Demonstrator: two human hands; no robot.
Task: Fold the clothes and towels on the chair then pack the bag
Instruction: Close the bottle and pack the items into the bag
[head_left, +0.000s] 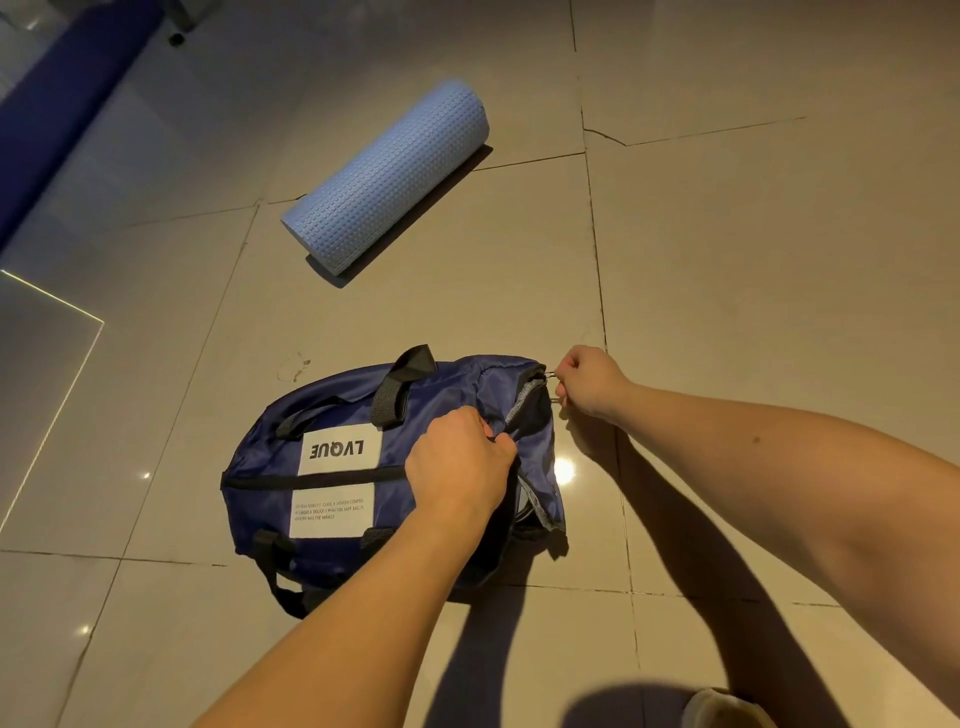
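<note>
The navy bag (260, 462) lies on its side on the tiled floor (727, 260), handles splayed, its zipped end turned toward the person's right. The left hand (460, 462) bunches a fold of fabric beside the zip opening, apparently to hold the cloth taut so the slider can run. The right hand (589, 382) pinches the small metal zip pulls (555, 385) at the bag's far corner, fingers curled tight around them. The opening gapes a little, showing grey lining. Whether the zip is being opened or closed cannot be told from here.

A white label (340, 449) on the bag's side reads "LVQUE", upside down from this view. A second white patch (332, 512) below it carries small print too fine to read. A pale blue foam roller (387, 176) lies well apart on the floor. No clothes, towels or chair are in view.
</note>
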